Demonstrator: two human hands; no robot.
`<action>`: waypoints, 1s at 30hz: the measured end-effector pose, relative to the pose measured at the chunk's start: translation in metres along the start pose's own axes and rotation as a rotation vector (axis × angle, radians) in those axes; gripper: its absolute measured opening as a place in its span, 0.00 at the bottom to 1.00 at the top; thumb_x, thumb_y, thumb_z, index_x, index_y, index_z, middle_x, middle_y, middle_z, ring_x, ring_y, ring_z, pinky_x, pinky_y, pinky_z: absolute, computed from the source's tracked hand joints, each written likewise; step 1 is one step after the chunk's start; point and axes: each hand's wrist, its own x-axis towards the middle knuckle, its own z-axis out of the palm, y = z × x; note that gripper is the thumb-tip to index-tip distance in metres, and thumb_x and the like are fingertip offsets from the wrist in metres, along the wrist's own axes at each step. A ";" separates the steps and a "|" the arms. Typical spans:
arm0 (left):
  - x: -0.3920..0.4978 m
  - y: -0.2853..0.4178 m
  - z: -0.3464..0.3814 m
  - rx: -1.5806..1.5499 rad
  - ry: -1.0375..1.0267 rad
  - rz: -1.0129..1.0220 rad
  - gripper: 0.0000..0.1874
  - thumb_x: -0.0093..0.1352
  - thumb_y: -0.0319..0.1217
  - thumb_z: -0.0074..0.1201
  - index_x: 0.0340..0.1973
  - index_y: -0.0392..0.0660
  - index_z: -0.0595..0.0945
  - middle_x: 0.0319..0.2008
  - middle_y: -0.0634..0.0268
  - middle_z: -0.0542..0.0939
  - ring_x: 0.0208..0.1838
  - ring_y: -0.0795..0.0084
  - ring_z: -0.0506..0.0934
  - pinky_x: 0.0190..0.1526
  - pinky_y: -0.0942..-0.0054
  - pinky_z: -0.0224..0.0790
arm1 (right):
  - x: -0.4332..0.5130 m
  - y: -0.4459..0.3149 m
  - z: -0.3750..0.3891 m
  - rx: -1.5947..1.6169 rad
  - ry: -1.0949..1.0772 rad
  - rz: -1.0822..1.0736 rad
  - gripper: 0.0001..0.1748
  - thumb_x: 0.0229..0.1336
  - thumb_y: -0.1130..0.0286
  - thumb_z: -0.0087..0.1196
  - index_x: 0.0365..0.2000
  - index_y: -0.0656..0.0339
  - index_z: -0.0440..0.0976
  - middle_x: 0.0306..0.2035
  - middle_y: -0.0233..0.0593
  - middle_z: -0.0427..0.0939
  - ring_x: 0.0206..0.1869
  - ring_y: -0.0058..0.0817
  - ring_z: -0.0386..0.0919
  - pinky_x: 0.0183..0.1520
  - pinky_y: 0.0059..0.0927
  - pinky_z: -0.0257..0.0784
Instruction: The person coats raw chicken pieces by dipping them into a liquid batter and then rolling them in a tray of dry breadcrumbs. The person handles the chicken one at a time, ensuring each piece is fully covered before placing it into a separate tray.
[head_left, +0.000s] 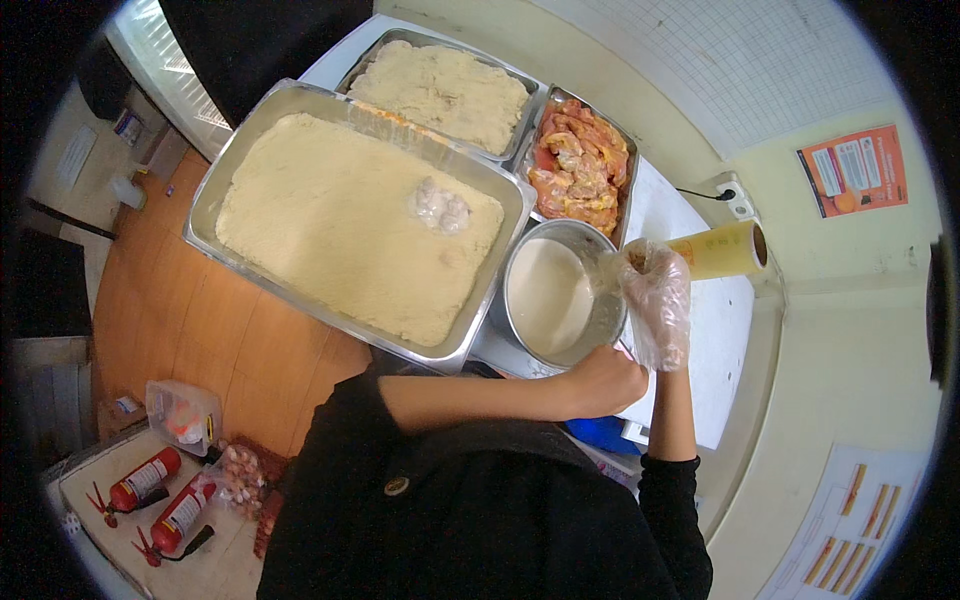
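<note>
My right hand (655, 304), in a clear plastic glove, is raised beside the rim of a round metal pot (609, 330) of pale liquid batter (551, 296). Its fingers curl inward, and whether they hold anything is unclear. My bare left hand (609, 381) is clenched at the glove's cuff, just below the pot. Left of the pot, a large steel pan (480, 315) holds pale crumbs (337, 225). A wet, whitish lump (441, 208) lies on the crumbs. Behind the pot, marinated raw meat pieces (577, 169) fill a smaller metal tray (628, 202).
Another metal tray (517, 146) at the back holds crumb-coated pieces (442, 94). A cling film roll (720, 250) lies on the white table (697, 322) near a wall socket (739, 199). Fire extinguishers (146, 476), a plastic bin (180, 416) and a bag of onions or garlic (244, 472) stand lower left.
</note>
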 end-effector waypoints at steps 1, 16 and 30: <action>-0.004 0.000 -0.010 0.004 -0.009 0.016 0.09 0.64 0.33 0.58 0.26 0.40 0.82 0.19 0.52 0.82 0.23 0.53 0.84 0.25 0.56 0.76 | 0.000 -0.018 0.000 0.064 -0.028 0.037 0.10 0.56 0.69 0.67 0.30 0.67 0.82 0.22 0.38 0.80 0.26 0.22 0.77 0.32 0.33 0.73; -0.102 -0.041 -0.081 0.077 0.139 -0.241 0.16 0.69 0.39 0.57 0.23 0.42 0.80 0.13 0.51 0.78 0.17 0.50 0.80 0.21 0.52 0.73 | 0.003 -0.080 0.149 0.093 -0.423 0.004 0.26 0.55 0.50 0.67 0.30 0.69 0.83 0.21 0.55 0.79 0.25 0.37 0.80 0.36 0.43 0.76; 0.063 -0.082 -0.046 0.271 0.114 -0.196 0.08 0.63 0.29 0.57 0.24 0.39 0.85 0.19 0.50 0.82 0.23 0.50 0.84 0.26 0.51 0.77 | 0.155 0.032 0.028 0.346 0.009 0.011 0.18 0.58 0.60 0.69 0.38 0.67 0.85 0.32 0.36 0.85 0.35 0.23 0.79 0.41 0.29 0.74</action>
